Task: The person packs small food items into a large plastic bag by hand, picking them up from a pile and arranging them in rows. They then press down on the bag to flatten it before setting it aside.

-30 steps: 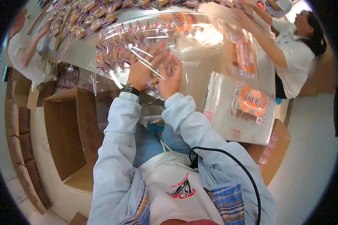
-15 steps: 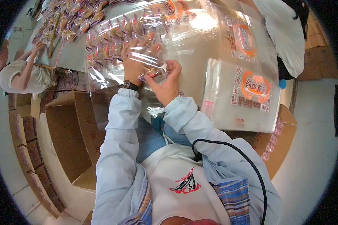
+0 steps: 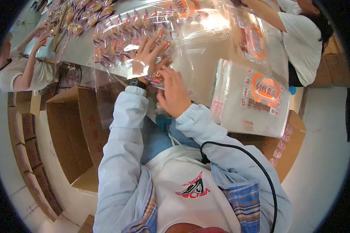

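Observation:
My left hand (image 3: 144, 60), with a dark watch on its wrist, lies inside a clear plastic bag (image 3: 105, 83), its fingers spread over small wrapped packets. Rows of these purple-edged packets (image 3: 122, 26) fill the bag's upper part. At the bag's near side, my right hand (image 3: 174, 91) has its fingers together and its thumb lower, closed around one small packet (image 3: 156, 79) beside the left wrist. Glare on the film partly hides the left fingers.
Printed clear bags (image 3: 237, 101) lie stacked at the right. More wrapped packets (image 3: 76, 19) are heaped at the upper left. Open cardboard boxes (image 3: 68, 132) stand below the table (image 3: 76, 52). One person (image 3: 31, 72) is at the left, another (image 3: 303, 46) at the upper right.
My left hand has shifted slightly up and right, its fingers spread. My right hand has moved down, its fingers now together over the packet. Both other people have shifted their arms.

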